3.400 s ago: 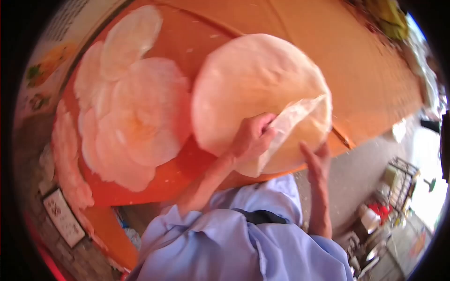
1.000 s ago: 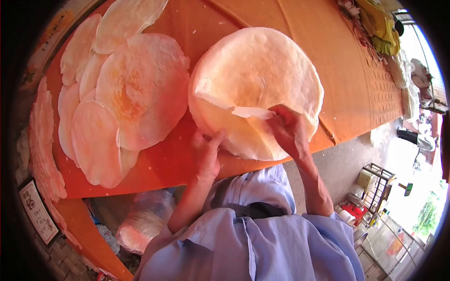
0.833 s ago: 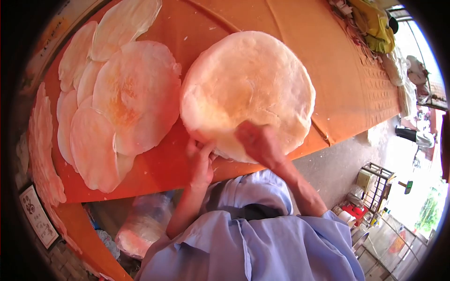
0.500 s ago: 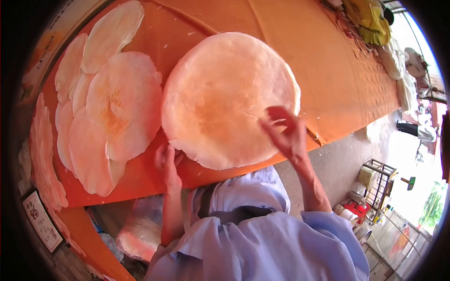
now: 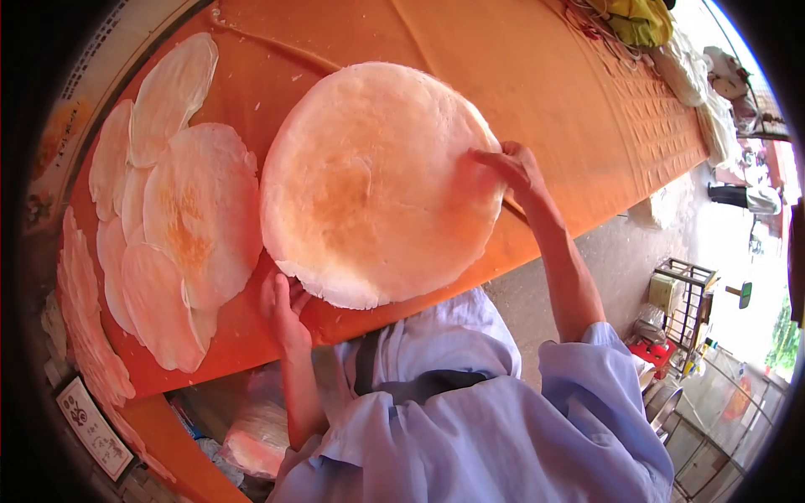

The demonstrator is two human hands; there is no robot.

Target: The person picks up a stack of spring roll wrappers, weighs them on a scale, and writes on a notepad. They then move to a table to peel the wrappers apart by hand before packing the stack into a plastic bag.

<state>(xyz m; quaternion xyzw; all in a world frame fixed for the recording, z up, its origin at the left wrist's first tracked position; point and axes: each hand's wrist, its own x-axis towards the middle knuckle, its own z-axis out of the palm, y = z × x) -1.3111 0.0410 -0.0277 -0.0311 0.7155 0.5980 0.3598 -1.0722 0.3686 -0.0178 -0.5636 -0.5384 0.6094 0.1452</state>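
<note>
Thin round flatbread, creased orange cloth

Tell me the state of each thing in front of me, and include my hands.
Large round sheet: lying flat, ragged at lower left
Pale sheets: overlapping, the largest browned mid-surface
Right hand: at the round sheet's right edge, grip unclear
Left hand: open, near the lower left edge, contact unclear
Orange cloth: spread out, creased
Yellow cloth: crumpled
Plastic-wrapped bundle: partly hidden
</note>
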